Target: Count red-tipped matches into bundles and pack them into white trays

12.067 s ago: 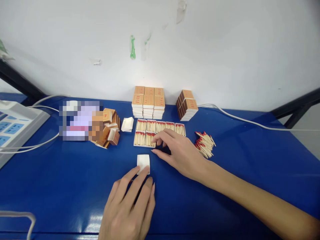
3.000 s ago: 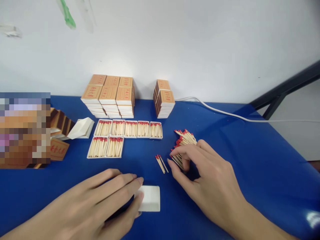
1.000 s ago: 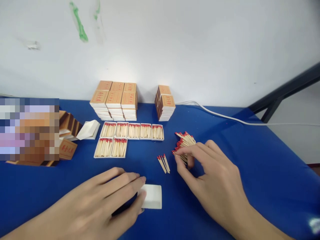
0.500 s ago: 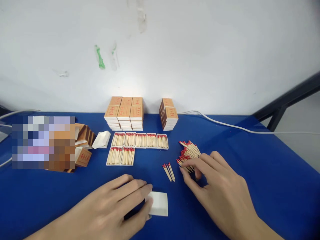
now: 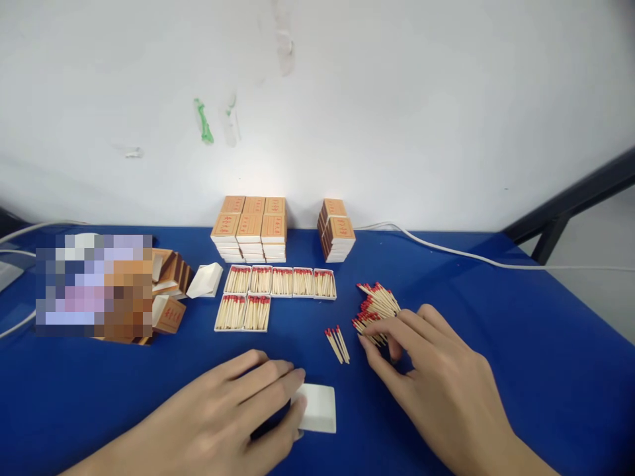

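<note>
My left hand (image 5: 243,406) curls around the left end of a white matchbox tray (image 5: 320,408) on the blue table, fingertips and thumb on its sides. No matches show in the visible part of the tray. My right hand (image 5: 431,370) rests at the near edge of a heap of red-tipped matches (image 5: 380,301), thumb and forefinger pinched at the lowest matches. The fingers partly cover the heap. Between the hands lie several loose matches (image 5: 338,345). Behind them stand filled matchbox trays (image 5: 282,282) in a row of several, with two more trays (image 5: 244,313) in front.
Stacked matchboxes (image 5: 251,228) stand against the wall, with a narrower matchbox stack (image 5: 337,230) to their right. A white tray (image 5: 205,280) and a jumble of matchbox sleeves (image 5: 169,313) lie at the left, partly pixelated. A white cable (image 5: 446,250) crosses the back right.
The whole view has shifted slightly, so everything sits a little lower and to the right. Both hands keep nearly the same pose beside the tray and the heap.
</note>
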`<state>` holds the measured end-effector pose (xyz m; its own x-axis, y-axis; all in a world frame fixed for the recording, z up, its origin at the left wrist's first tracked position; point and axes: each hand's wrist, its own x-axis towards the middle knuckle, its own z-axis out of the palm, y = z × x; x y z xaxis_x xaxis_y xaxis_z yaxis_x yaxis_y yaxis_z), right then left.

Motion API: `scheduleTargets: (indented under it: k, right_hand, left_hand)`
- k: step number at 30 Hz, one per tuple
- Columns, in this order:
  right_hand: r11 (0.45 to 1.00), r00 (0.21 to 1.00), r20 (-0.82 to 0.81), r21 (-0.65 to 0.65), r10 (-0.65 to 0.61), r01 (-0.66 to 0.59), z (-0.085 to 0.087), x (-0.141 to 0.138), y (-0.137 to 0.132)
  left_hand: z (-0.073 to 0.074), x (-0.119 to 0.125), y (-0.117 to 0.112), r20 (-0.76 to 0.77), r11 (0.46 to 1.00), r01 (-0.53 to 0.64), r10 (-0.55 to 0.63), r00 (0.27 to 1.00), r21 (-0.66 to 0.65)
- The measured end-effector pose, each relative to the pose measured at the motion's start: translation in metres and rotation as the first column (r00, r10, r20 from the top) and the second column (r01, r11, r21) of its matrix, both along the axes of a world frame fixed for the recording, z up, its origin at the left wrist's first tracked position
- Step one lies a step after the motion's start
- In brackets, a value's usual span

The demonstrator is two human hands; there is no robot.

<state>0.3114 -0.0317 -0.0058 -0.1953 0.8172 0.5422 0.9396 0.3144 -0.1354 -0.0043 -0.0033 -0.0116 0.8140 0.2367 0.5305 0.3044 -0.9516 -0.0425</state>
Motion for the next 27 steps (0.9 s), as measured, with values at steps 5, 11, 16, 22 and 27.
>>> scheduleTargets:
  k: [5,11,16,22,27]
  right_hand:
    - [1.000,1.000,0.010,0.009,0.016,-0.016,-0.0002,0.0005,0.0007]
    - [1.000,1.000,0.020,0.004,0.019,-0.019,0.0031,0.0019,0.0001]
    - [1.000,0.999,0.038,0.011,0.009,-0.009,0.0032,0.0013,0.0001]
    - [1.000,0.998,0.059,-0.008,0.001,0.000,0.0046,0.0026,-0.0012]
    - [1.000,0.998,0.054,-0.005,-0.016,0.016,0.0041,0.0021,-0.0026]
  left_hand:
    - [-0.0015,-0.0022,-0.0008,-0.032,1.000,-0.001,0.001,0.999,0.006]
    - [-0.0028,-0.0051,-0.0026,-0.041,1.000,-0.004,0.004,0.999,-0.003]
    - [0.0021,-0.0026,-0.0007,-0.033,1.000,-0.008,0.009,0.999,0.004]
    - [0.0051,0.0010,-0.0008,-0.019,1.000,-0.010,0.010,1.000,0.015]
    - [0.0048,0.0001,-0.0026,-0.015,1.000,0.001,-0.001,1.000,0.015]
